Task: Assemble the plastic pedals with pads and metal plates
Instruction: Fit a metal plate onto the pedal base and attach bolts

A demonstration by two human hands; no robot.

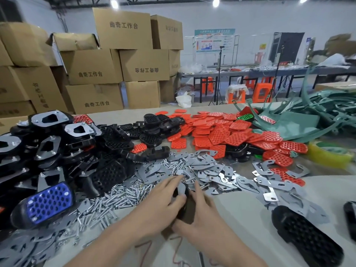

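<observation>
Tabletop (240, 218), pedal (189, 208) in right hand (205, 215)

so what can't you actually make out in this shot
Head view:
- black pedal: mostly hidden by left hand and right hand; any pad unseen.
- metal plate: partly under the left thumb.
- second pedal: cut off by right edge.
- wall posters: too small to read.

Hands: two, left hand (163, 203) and right hand (204, 211). Held pedal (189, 209): one. Loose black pedals (306, 234) at bench (240, 212) front right: two, one cut by the frame edge. Blue pad (50, 201): one. Green pads (245, 117): two showing. Tape roll (329, 154): one. Red pads (221, 133), metal plates (212, 164), screws (125, 193): heaps, uncountable.
</observation>
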